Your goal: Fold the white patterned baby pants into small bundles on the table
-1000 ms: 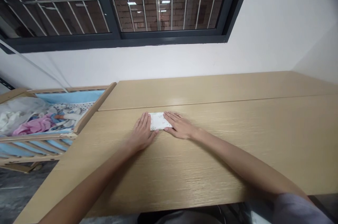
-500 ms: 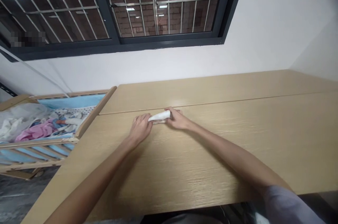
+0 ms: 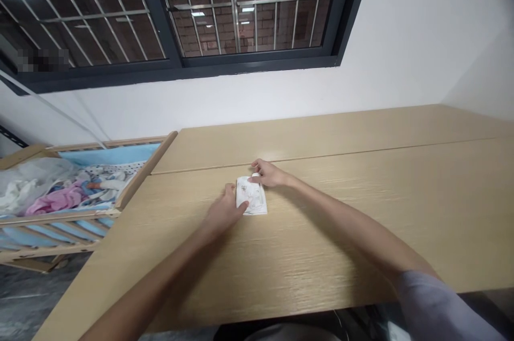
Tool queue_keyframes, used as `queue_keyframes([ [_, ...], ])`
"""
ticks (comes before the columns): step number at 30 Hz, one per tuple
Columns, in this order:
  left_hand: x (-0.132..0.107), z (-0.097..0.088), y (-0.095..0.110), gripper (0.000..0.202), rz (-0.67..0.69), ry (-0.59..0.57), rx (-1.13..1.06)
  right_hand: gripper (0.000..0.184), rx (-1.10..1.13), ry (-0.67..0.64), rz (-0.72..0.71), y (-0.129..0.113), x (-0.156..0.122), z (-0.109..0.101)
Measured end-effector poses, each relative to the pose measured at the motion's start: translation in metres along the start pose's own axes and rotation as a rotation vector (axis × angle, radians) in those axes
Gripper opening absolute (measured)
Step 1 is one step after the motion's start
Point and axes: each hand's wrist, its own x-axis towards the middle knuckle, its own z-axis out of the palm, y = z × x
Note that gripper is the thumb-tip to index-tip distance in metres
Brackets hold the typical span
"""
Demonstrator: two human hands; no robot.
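Note:
A small folded white cloth (image 3: 252,197) with a faint print lies on the light wooden table (image 3: 361,223), near the seam between the two boards. My left hand (image 3: 225,211) grips its left edge, thumb on top and fingers closed. My right hand (image 3: 268,173) pinches the cloth's far end with closed fingers. Both forearms reach in from the bottom of the view.
A wooden baby crib (image 3: 72,191) with blue lining and a heap of pink, white and dotted clothes stands against the table's left side. A white wall and a barred, dark-framed window (image 3: 180,14) are behind the table.
The cloth lay flat and wide under both flat hands. Both hands then lifted and folded it, and it now lies turned lengthwise towards me, gripped at its left edge and far end.

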Motion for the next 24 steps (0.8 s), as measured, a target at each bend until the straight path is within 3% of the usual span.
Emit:
queue_keyframes([
  [3,-0.007,0.004,0.005,0.039,0.056,0.062,0.257,0.048,-0.135,0.012,-0.084,0.001,-0.004,0.002],
  [6,-0.026,0.007,0.014,0.041,0.218,0.222,0.496,0.053,-0.314,0.029,-0.303,-0.015,-0.020,-0.004],
  [8,-0.041,0.014,0.018,0.046,0.357,0.271,0.524,0.055,-0.391,-0.058,-0.454,-0.028,-0.034,-0.005],
  [10,-0.052,0.023,0.020,0.049,0.451,0.249,0.507,0.057,-0.417,-0.199,-0.566,-0.036,-0.048,-0.001],
  [13,-0.061,0.034,0.021,0.044,0.485,0.171,0.490,0.060,-0.411,-0.361,-0.678,-0.038,-0.061,0.014],
  [18,-0.062,0.039,0.021,0.041,0.433,0.120,0.450,0.059,-0.361,-0.449,-0.688,-0.022,-0.063,0.030],
  [24,-0.061,0.044,0.014,0.057,0.400,0.099,0.426,0.052,-0.260,-0.345,-0.544,-0.004,-0.038,0.009],
])
